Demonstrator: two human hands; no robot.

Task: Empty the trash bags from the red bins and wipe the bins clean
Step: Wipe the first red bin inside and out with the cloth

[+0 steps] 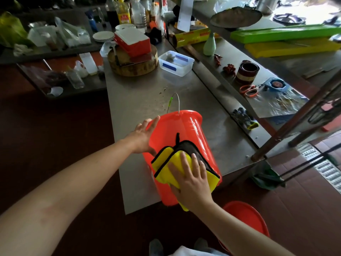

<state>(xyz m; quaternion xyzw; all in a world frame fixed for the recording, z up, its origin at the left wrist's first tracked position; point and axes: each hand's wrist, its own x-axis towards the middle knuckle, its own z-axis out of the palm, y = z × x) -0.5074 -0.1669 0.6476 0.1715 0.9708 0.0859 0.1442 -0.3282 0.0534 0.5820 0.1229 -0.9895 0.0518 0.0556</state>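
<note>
On the table [140, 100], the tipped red bin [184, 130] bears a yellow cloth [164, 172].

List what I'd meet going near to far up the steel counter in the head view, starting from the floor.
Near to far: round red plastic object on the floor → yellow-and-black wiping cloth → red plastic bin tipped on its side → clear lidded plastic container → yellow cooking-oil bottle.

A bin [177, 130] lies on its side at the table's [140, 100] near end, a cloth [164, 163] on it. A second bin [247, 217] sits on the floor [295, 209], nearer and right.
</note>
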